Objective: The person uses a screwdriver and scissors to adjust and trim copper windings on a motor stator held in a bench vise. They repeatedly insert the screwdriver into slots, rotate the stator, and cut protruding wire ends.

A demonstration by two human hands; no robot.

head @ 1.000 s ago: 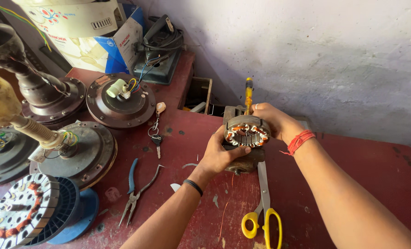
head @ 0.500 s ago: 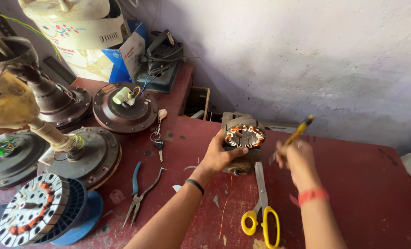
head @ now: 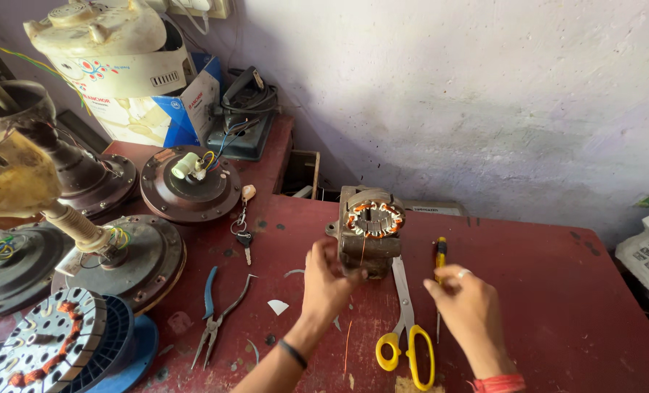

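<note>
A small brown motor (head: 367, 244) with copper-wound stator coils on top stands upright on the red table (head: 543, 291). My left hand (head: 328, 284) grips its lower left side, fingers curled against the housing. A thin copper wire (head: 348, 342) trails from the motor toward me. My right hand (head: 468, 309) hovers just right of a yellow-handled screwdriver (head: 440, 255) that lies flat on the table; its fingers are apart and hold nothing. Yellow-handled scissors (head: 406, 342) lie between my hands, blades pointing at the motor.
Blue-handled pliers (head: 215, 309) and a key bunch (head: 243, 233) lie left of the motor. Several ceiling-fan motor housings (head: 190, 185) and a stator on a blue spool (head: 55, 356) crowd the left side. A cardboard box (head: 164, 109) and a wall stand behind.
My right hand carried the screwdriver away from the motor, set it down on the table and let go. My left hand slid lower on the motor's side.
</note>
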